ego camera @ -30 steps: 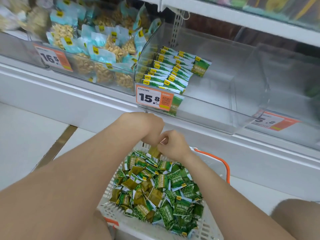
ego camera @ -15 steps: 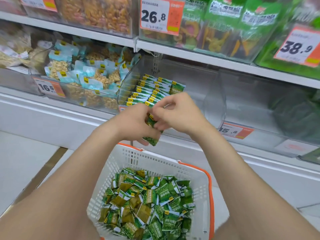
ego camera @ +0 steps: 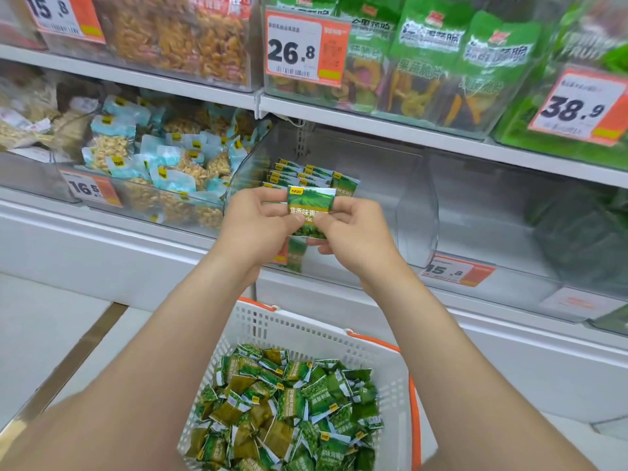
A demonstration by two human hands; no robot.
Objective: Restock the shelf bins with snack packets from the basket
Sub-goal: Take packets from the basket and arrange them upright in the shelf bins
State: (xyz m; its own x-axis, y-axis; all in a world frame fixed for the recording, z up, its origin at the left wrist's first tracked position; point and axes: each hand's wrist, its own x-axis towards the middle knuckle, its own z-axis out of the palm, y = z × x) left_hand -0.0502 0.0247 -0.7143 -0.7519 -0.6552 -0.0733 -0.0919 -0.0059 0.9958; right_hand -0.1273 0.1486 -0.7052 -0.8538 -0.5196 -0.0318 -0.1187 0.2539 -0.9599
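Left hand (ego camera: pixel 253 226) and right hand (ego camera: pixel 353 232) pinch green packet (ego camera: pixel 311 207).

Packet (ego camera: pixel 311 207): small and green, with a yellow logo tab at the top left and white print across the front. It is upright, front toward the camera, and pinched at its side edges by the left hand (ego camera: pixel 253 222) and right hand (ego camera: pixel 353 232), just in front of the shelf bin (ego camera: pixel 401 198).

Shelf bin: clear plastic. Stocked packets (ego camera: pixel 302 175) of the same kind stand in neat rows on its left side only.

Basket (ego camera: pixel 306 334): white perforated plastic with an orange handle, positioned below the hands. It holds loose packets (ego camera: pixel 289 409), heaped at mixed angles.
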